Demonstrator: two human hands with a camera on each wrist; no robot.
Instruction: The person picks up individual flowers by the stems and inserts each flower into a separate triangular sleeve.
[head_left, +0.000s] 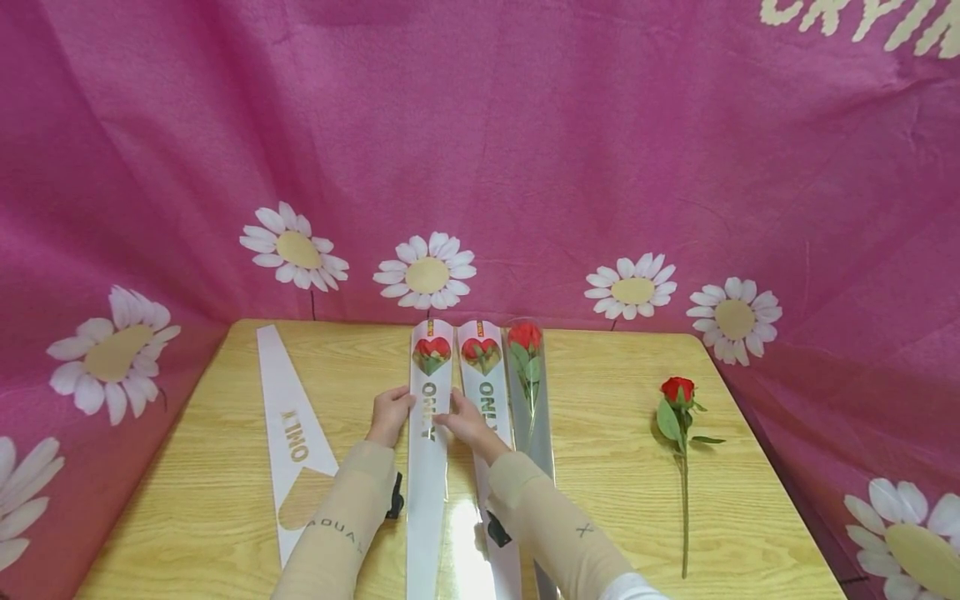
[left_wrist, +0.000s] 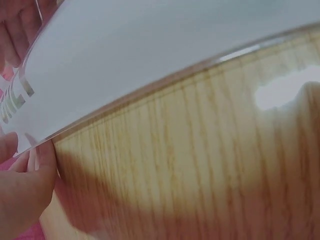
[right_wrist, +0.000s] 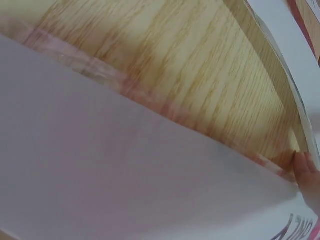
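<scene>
A long white flower sleeve (head_left: 426, 517) printed ONLY lies at the table's middle, a red rose (head_left: 432, 348) showing through its heart-shaped window. My left hand (head_left: 390, 417) pinches the sleeve's left edge; in the left wrist view its thumb (left_wrist: 7, 145) is on top with fingers below the edge. On the opposite edge, my right hand (head_left: 474, 429) grips with the thumb over the printed face. A second white sleeve (head_left: 481, 400) with a rose runs partly under my right forearm. Beside it lies a clear sleeve (head_left: 536, 433) holding another rose (head_left: 525, 336).
On the left, a flat white card (head_left: 288, 392) with a heart cutout lies partly behind my left forearm. A loose rose (head_left: 678, 390) with a long stem is at the right of the wooden table (head_left: 607, 500). A pink daisy-patterned cloth (head_left: 525, 167) hangs behind.
</scene>
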